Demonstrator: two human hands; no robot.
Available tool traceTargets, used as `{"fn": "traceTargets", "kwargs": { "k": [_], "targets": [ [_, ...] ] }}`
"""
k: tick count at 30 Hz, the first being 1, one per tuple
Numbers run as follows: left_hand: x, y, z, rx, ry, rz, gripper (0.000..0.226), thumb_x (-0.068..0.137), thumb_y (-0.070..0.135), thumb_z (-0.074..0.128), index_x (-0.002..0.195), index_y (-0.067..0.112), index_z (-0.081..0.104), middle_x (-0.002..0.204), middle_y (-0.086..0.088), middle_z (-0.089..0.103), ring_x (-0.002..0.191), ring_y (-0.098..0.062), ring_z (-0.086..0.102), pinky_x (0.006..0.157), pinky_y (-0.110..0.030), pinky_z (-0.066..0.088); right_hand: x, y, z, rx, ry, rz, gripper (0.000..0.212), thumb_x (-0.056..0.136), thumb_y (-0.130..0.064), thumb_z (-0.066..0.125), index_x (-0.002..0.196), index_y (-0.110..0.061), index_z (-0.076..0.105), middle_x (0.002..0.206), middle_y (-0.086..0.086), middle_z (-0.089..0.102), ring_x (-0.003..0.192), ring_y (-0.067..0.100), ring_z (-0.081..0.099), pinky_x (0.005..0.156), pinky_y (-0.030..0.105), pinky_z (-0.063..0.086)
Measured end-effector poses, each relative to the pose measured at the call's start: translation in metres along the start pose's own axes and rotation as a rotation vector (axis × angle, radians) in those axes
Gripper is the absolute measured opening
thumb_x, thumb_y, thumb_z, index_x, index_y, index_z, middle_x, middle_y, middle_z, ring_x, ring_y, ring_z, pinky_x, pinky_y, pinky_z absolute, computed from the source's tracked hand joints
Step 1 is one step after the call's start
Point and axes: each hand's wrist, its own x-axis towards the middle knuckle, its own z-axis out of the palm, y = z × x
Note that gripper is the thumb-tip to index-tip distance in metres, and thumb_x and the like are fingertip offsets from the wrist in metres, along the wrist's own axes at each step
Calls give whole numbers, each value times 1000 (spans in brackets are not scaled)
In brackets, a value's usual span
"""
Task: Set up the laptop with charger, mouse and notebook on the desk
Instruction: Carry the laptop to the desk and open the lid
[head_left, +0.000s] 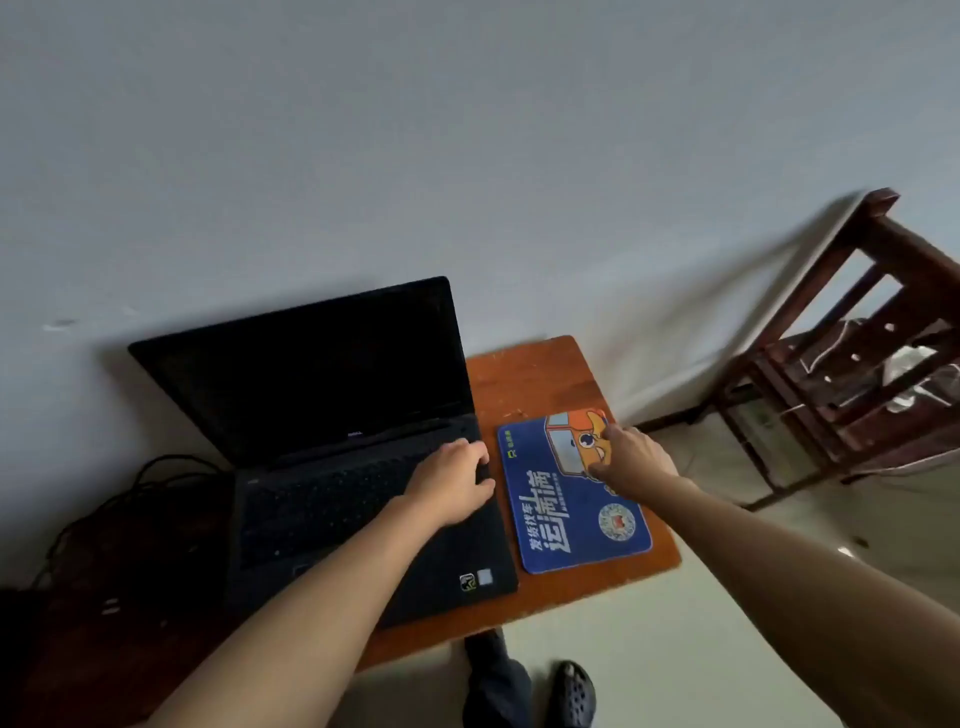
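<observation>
My black laptop (332, 441) sits open on the orange-brown wooden worktop (540, 374), dark screen leaning back toward the pale wall, its matte keyboard deck facing me with two small stickers at the near right corner. My left hand (452, 486) lies on the right edge of the keyboard, fingers (480, 460) curled loosely over the keys and side, gripping nothing. Just right of the laptop lies a blue rectangular mouse pad (566, 514) with rounded corners, white lettering, a round badge and an orange cartoon figure with a truck at its far end. My right hand (631, 457) is down on that far end, covering part of the cartoon; its fingers are bent under the palm, so I cannot tell whether they pinch anything. A tangle of black cable (119, 499) lies in shadow to the left of the laptop. A dark wooden chair (841, 374) stands on the floor, well apart to the right. My dark shoe (574, 693) shows below the worktop edge.
</observation>
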Motion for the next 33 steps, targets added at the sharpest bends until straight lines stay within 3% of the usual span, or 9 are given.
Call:
{"fn": "traceTargets", "kwargs": {
  "k": [4, 9, 14, 17, 19, 22, 25, 28, 33],
  "targets": [
    [55, -1, 11, 6, -84, 1, 33, 88, 31, 62, 116, 17, 53, 113, -3, 52, 103, -25, 55, 76, -35, 45, 9, 4, 22, -22, -60, 202, 72, 75, -47, 76, 130, -17, 39, 123, 12, 49, 109, 33, 57, 87, 43, 52],
    [116, -4, 29, 48, -200, 50, 43, 87, 28, 65, 124, 14, 50, 119, -6, 48, 105, -27, 54, 83, -42, 49, 26, 12, 28, -4, -93, 327, 84, 63, -45, 86, 126, -18, 37, 117, 11, 54, 105, 31, 58, 83, 41, 51],
    [138, 3, 49, 96, -158, 73, 49, 83, 29, 68, 125, 17, 48, 124, -6, 47, 118, -28, 43, 83, -39, 46, 29, 24, 34, 119, -93, 325, 70, 64, -44, 84, 116, -24, 42, 103, 1, 62, 89, 21, 60, 66, 32, 48],
    [140, 3, 54, 54, -199, -5, 51, 82, 33, 71, 125, 18, 47, 123, -7, 52, 113, -29, 50, 79, -38, 45, 23, 23, 45, 164, -69, 227, 34, 78, -36, 75, 104, -28, 54, 100, -2, 65, 84, 16, 59, 66, 30, 48],
    [138, 4, 53, -6, -247, -2, 39, 83, 37, 70, 112, 18, 52, 110, -6, 59, 98, -29, 57, 68, -34, 43, 19, 24, 46, 230, -58, 150, 18, 84, -29, 69, 92, -30, 54, 97, -2, 65, 81, 14, 57, 62, 28, 44],
    [127, 8, 45, -118, -227, 19, 21, 87, 30, 66, 86, 17, 50, 92, -5, 54, 85, -31, 56, 63, -32, 37, 14, 25, 34, 300, -106, 37, 15, 87, -28, 66, 92, -33, 53, 93, -8, 64, 83, 13, 60, 70, 33, 50],
    [106, 6, 29, -227, -158, 19, 19, 91, 25, 61, 83, 10, 51, 93, -5, 48, 85, -29, 52, 68, -33, 36, 13, 25, 9, 340, -107, -17, 18, 86, -32, 69, 95, -36, 54, 89, -13, 63, 82, 8, 61, 66, 27, 48],
    [70, -4, 8, -391, -65, -10, 21, 92, 20, 59, 80, 8, 46, 83, -9, 51, 78, -23, 50, 64, -32, 32, 14, 17, -19, 316, -259, -63, 29, 78, -28, 76, 102, -32, 61, 93, -12, 66, 85, 9, 63, 71, 27, 50],
    [1, -34, -22, -591, 110, -152, 20, 94, 13, 55, 80, 9, 42, 91, -25, 63, 69, -22, 51, 62, -43, 51, 14, -8, -38, 410, -445, -98, 25, 77, -15, 78, 100, -16, 67, 93, 2, 73, 78, 14, 68, 63, 24, 55]
  ]
}}
